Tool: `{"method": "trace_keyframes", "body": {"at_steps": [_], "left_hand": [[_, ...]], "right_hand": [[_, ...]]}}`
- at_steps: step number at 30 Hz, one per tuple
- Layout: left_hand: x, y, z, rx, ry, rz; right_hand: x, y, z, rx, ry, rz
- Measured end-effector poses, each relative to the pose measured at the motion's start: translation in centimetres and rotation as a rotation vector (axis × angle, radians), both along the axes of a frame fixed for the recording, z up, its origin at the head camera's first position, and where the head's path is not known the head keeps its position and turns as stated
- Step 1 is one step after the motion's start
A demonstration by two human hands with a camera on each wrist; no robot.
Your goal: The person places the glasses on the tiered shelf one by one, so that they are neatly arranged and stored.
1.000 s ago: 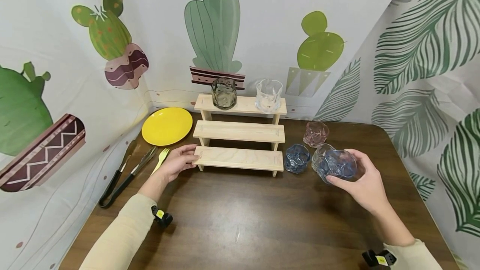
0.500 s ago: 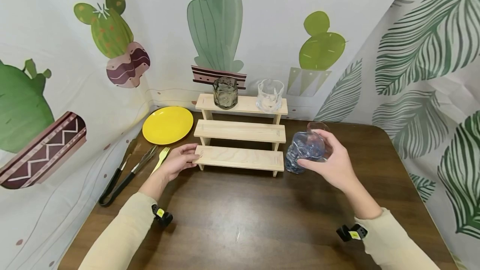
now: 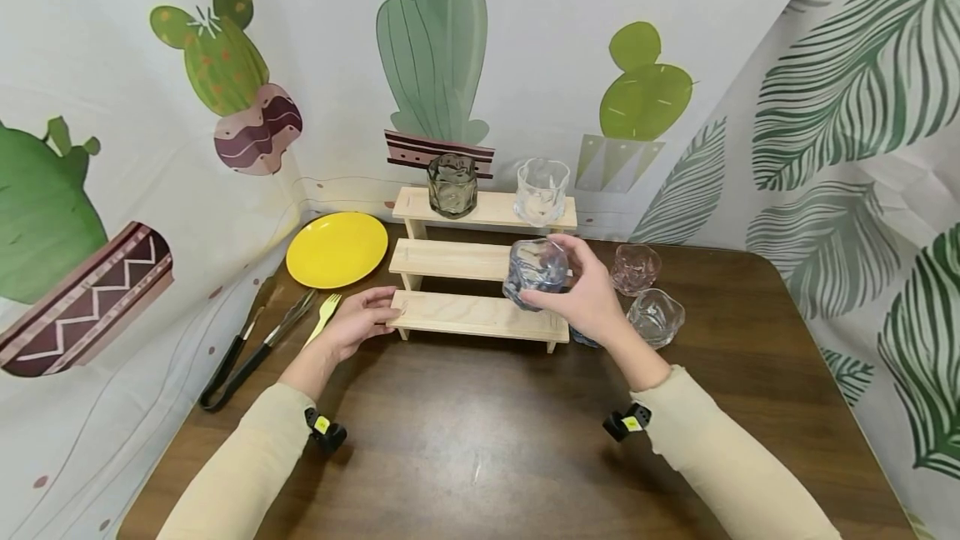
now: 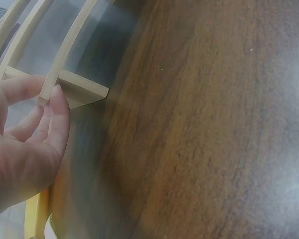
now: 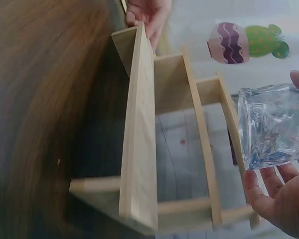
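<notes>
A three-tier wooden shelf (image 3: 472, 317) stands at the back of the table. At its lowest board's left end, my left hand (image 3: 360, 327) pinches the wood between thumb and fingers, as the left wrist view shows on the board (image 4: 65, 52). My right hand (image 3: 596, 298) grips a bluish glass (image 3: 535, 267) in the air before the right part of the middle board. Seen from the right wrist, that glass (image 5: 271, 127) lies between thumb and fingers. A smoky grey glass (image 3: 452, 187) and a clear glass (image 3: 542, 192) occupy the top board.
Right of the shelf stand a pink glass (image 3: 636, 267) and a clear tumbler (image 3: 657, 320); another blue glass (image 3: 583, 339) is mostly hidden behind my right hand. On the left lie a yellow plate (image 3: 337, 248), a yellow fork (image 3: 324, 317) and black-handled tongs (image 3: 255, 357).
My right hand has carried the bluish glass leftward, from above the glasses on the right to before the shelf's middle board. My left hand keeps its hold on the lowest board.
</notes>
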State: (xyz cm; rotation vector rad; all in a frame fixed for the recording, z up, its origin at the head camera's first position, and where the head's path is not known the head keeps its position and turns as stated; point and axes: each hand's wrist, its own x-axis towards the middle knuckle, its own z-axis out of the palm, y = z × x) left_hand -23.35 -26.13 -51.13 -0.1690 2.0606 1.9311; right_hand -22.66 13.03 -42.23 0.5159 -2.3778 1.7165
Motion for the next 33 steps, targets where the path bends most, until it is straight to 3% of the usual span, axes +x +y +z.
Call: {"method": "trace_keyframes", "body": {"at_steps": [11, 18, 33], "left_hand": [[0.1, 0.1, 0.1, 0.008, 0.0, -0.001], [0.0, 0.2, 0.0, 0.018, 0.0, 0.006], [0.0, 0.0, 0.0, 0.018, 0.0, 0.005]], "right_hand": [[-2.0, -6.1, -0.6, -0.064, -0.045, 0.057], [-3.1, -9.2, -0.7, -0.098, -0.082, 0.033], [-5.0, -12.3, -1.5, -0.037, -0.095, -0.015]]}}
